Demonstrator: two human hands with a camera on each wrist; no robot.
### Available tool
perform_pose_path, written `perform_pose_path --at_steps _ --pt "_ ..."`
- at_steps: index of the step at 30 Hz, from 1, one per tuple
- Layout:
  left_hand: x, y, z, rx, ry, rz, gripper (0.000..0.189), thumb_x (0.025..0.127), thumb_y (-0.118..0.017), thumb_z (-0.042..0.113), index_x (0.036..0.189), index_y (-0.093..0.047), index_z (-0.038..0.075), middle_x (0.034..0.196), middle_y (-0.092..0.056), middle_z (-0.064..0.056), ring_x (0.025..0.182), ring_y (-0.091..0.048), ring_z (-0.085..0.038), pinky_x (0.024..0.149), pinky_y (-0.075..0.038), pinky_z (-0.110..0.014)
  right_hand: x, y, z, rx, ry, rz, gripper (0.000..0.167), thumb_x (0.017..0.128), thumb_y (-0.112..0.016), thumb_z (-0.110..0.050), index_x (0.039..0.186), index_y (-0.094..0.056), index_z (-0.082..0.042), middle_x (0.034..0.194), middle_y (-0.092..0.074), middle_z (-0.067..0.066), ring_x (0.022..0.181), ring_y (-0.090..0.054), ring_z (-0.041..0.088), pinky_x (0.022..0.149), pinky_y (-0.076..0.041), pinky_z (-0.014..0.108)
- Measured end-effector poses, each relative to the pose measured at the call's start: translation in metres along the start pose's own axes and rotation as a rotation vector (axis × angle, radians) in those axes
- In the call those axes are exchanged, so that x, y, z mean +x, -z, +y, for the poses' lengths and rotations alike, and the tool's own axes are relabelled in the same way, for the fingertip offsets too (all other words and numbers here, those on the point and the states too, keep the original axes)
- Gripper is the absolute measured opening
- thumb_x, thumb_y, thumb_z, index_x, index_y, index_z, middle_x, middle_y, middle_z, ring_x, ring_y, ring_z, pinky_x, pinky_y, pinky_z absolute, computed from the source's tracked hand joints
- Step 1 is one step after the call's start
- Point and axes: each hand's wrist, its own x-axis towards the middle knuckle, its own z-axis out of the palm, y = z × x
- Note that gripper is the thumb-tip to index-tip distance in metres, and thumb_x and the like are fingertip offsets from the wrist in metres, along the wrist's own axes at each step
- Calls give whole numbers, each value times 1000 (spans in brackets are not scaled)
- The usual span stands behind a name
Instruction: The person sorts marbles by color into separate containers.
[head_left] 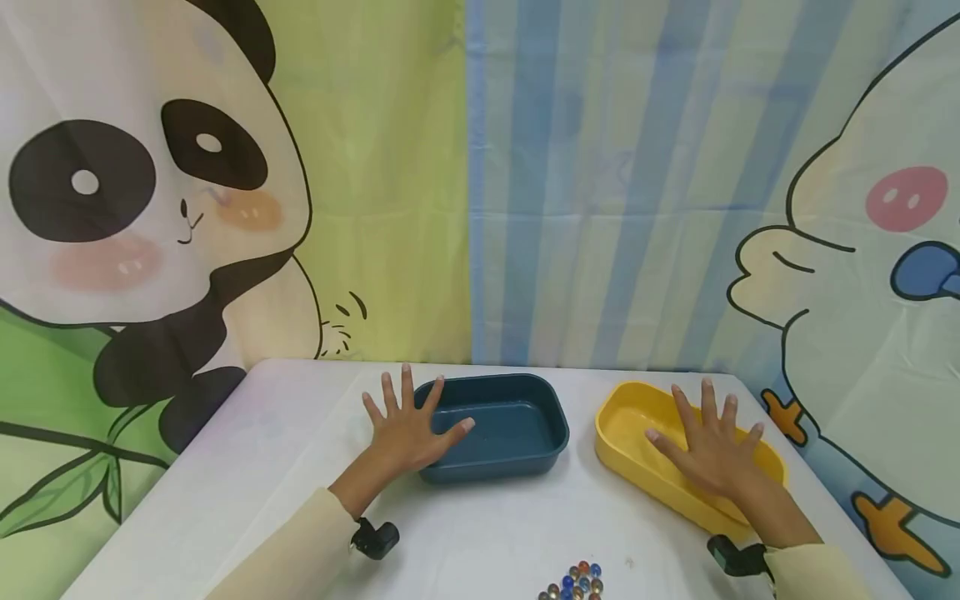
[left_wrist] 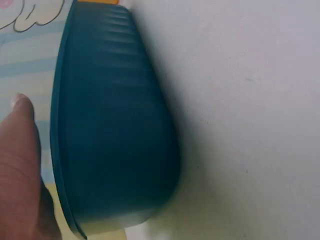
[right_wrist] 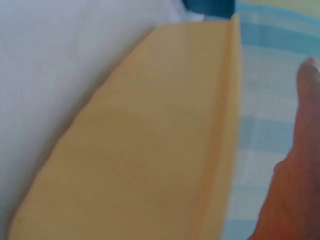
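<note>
My left hand is spread wide with straight fingers, overlapping the left end of a dark blue plastic basin in the head view. In the left wrist view its thumb shows beside the rim of that basin. My right hand, also spread flat, is over a yellow basin set at an angle on the right. The yellow wall fills much of the right wrist view, the thumb off to its right. Neither hand holds anything.
Several glass marbles lie grouped at the near edge of the head view, on the white table. Behind the table hang curtains with a panda and a white bird printed on them. Each wrist wears a small black camera.
</note>
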Motion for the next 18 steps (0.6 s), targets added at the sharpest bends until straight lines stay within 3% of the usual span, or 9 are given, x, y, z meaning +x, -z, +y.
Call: perform_pose_path --at_steps 2,6,10,13,15,18 --pt "0 0 -4 -58 -14 41 99 79 -25 89 157 -16 27 158 13 -24 139 21 -48 100 18 -74 -2 4 -6 106 42 43 84 98 -42 -56 155 -7 -5 153 19 32 132 20 60 90 16 82" --pt "-4 5 -19 -204 -8 114 97 85 -34 81 157 -16 19 157 11 -26 141 17 -46 103 12 -74 -12 12 -26 312 108 119 69 102 -48 -40 153 -21 -2 156 -3 31 139 1 55 99 -8 81" --pt "-8 10 -36 -334 38 170 89 91 -46 67 156 -19 12 157 4 -29 143 8 -46 105 3 -75 -22 13 -42 369 176 228 59 98 -60 -32 145 -40 -3 152 -27 24 135 -25 49 97 -29 74" --pt "-11 10 -45 -401 75 153 82 95 -49 58 155 -22 9 157 -4 -29 143 0 -47 106 -3 -74 -28 9 -48 384 230 313 50 94 -67 -23 137 -51 -4 144 -42 18 128 -41 40 101 -44 48" --pt "-14 8 -49 -449 99 119 79 96 -49 55 154 -24 7 157 -10 -28 143 -7 -47 108 -6 -72 -33 4 -52 382 241 348 42 91 -70 -17 130 -58 -7 135 -53 13 119 -52 33 92 -52 30" --pt "-17 2 -53 -563 147 78 75 98 -49 51 153 -27 6 156 -18 -26 142 -16 -44 111 -12 -66 -40 -2 -59 411 210 305 29 91 -71 -13 119 -66 -10 117 -66 4 102 -62 22 80 -53 19"
